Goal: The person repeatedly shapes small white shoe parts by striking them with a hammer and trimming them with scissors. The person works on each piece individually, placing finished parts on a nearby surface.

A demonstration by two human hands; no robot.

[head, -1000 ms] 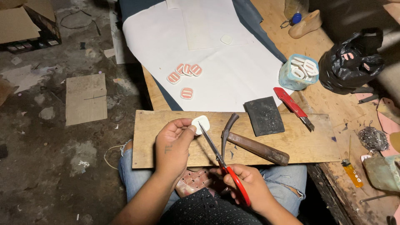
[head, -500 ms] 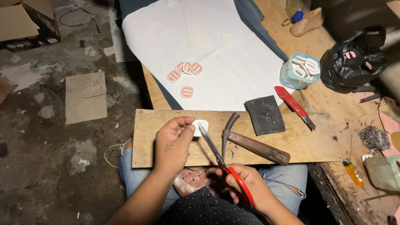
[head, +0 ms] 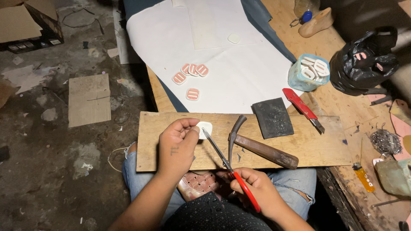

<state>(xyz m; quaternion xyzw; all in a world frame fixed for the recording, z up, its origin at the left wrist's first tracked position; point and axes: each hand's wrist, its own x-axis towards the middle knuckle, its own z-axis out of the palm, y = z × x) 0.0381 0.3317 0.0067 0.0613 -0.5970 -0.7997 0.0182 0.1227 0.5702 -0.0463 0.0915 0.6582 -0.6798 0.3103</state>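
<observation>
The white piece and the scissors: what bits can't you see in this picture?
Head view only:
- White piece: its left part is hidden under the left hand fingers.
- Red-handled scissors: the handle loops are wrapped inside the right hand.
- Black bag: its contents are covered by dark plastic.
- Blue tub: the pieces inside are too small to count.
</observation>
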